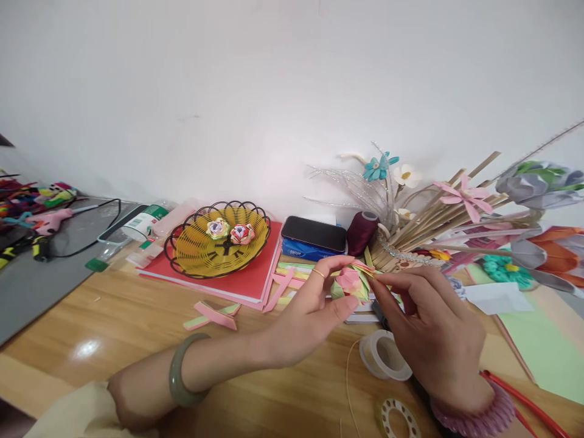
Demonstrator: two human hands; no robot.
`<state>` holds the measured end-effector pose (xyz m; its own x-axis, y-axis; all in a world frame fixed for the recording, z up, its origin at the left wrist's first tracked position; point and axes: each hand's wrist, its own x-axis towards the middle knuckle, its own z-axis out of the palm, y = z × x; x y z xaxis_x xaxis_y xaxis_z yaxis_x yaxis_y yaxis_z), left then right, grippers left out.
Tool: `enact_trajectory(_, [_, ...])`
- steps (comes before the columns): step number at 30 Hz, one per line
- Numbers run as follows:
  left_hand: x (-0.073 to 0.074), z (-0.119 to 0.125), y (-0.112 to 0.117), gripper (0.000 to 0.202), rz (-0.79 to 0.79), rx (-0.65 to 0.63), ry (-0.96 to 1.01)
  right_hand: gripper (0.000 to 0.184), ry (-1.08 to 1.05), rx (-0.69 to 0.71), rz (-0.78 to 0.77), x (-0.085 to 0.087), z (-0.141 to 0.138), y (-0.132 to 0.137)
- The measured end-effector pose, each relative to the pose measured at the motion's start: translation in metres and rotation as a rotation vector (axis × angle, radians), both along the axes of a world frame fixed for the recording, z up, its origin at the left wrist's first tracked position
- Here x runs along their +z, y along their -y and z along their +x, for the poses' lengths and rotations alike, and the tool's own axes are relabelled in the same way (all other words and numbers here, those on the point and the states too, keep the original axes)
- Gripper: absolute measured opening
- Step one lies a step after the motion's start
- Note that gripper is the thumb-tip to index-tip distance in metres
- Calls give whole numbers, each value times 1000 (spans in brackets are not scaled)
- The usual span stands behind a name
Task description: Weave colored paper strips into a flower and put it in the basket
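A folded paper flower (350, 281) in pink, green and yellow is held up over the table. My left hand (314, 310) grips it from the left, thumb below and fingers above. On its right side, my right hand (426, 325) pinches a petal edge between thumb and forefinger. Behind and below the flower lie pink, green and yellow paper strips (286, 286), partly hidden by my hands. Two small finished paper flowers (241, 233) sit in a yellow woven basket (196, 258).
A phone (314, 234) rests on a blue tissue pack (301, 248) beside a maroon thread cone (362, 233). A white spool (384, 356) and a tape roll (396, 420) lie near my right wrist. Crossed paper strips (213, 316) lie left. Red-handled scissors (524, 401) are at right.
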<state>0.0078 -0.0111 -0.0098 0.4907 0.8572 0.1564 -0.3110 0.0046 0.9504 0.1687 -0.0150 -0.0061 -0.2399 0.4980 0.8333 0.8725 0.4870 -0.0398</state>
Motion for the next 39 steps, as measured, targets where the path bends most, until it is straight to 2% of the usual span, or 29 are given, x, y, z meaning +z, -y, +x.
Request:
enact_trajectory(10, [0,-1,0,37,4,16,-19,13,147,-81,36,-5,1,0])
enact_trajectory(16, [6,-3,-4,34,-57,84,-42,10,-33,13,-82,0,0,0])
enact_trajectory(19, [7,-3,-6,34,-105,109,-21,13,-194,88,-228,7,0,1])
enact_trajectory(22, [5,-4,-8,33,-182,112,35,17,-488,202,-526,14,3,1])
enact_trajectory(24, [3,-5,-10,33,-228,112,56,20,-697,266,-671,17,7,0])
enact_trajectory(26, [3,-4,-11,35,-255,115,61,24,-839,299,-731,17,10,-2])
enact_trajectory(29, [6,-3,-11,40,-278,115,69,29,-894,306,-785,16,11,-3])
enact_trajectory(33, [10,-2,-11,45,-292,106,75,23,-870,347,-800,15,9,-1])
enact_trajectory(39, [8,-4,-12,46,-361,52,97,7,-668,439,-641,20,4,6])
